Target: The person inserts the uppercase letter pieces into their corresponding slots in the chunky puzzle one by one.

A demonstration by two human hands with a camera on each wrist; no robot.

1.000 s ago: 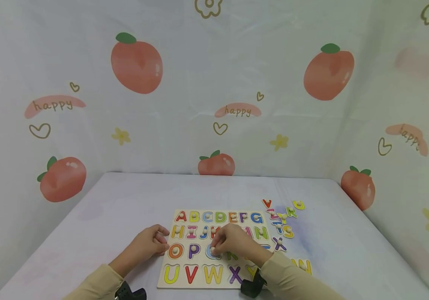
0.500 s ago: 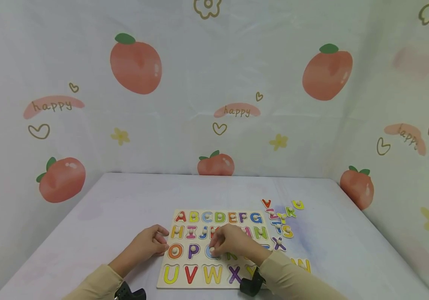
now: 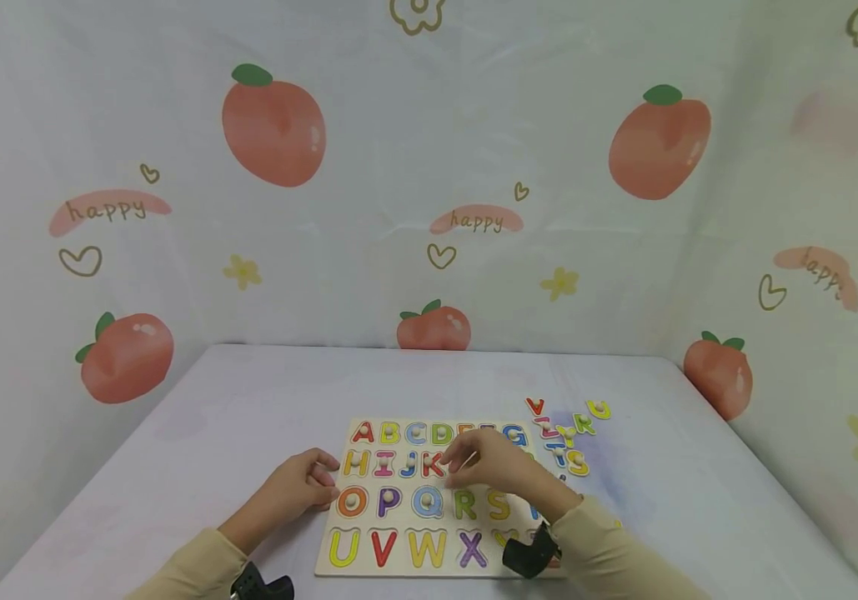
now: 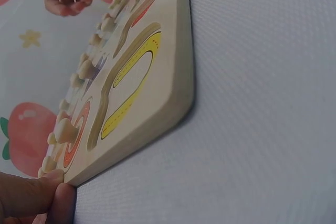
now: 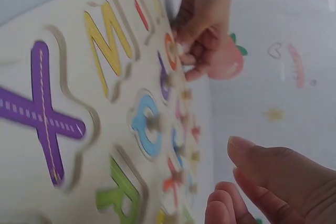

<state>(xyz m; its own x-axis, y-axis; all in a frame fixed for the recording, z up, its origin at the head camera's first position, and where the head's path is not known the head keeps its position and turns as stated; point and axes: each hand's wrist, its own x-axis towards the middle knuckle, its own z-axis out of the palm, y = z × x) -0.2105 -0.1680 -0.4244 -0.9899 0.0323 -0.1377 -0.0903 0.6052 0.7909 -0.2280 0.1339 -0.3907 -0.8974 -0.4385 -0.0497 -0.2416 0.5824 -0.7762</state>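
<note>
Off comes my right hand [image 3: 490, 467], away from the knob it was pinching half a second ago, and the blue letter Q [image 3: 427, 502] shows whole, lying in its own slot in the third row. I'd call that letter done! Around it spreads the wooden alphabet board [image 3: 379, 572]: the orange O [image 3: 352, 502] and purple P [image 3: 388, 502] sit in with knobs up, while the R slot [image 3: 464, 503] and S slot [image 3: 499, 503] show only print, as do U, V, W and X below. Plenty left, by my reckoning.

That right hand hangs over the second row, fingers loosely curled, thumb apart, nothing between them. My left hand [image 3: 295, 490] hasn't budged: relaxed fingertips touching the board's left edge beside the O.

Out right, on the white tabletop [image 3: 263, 392], loose pieces: a red V [image 3: 535, 406], yellow U [image 3: 599, 409], green R [image 3: 584, 424], yellow S [image 3: 578, 463], plus a pink one I can't name. Beyond, the backdrop [image 3: 368, 133] reads "happy" on pink bands, the rightmost tilted and partly distorted. No brand name I can read anywhere.
</note>
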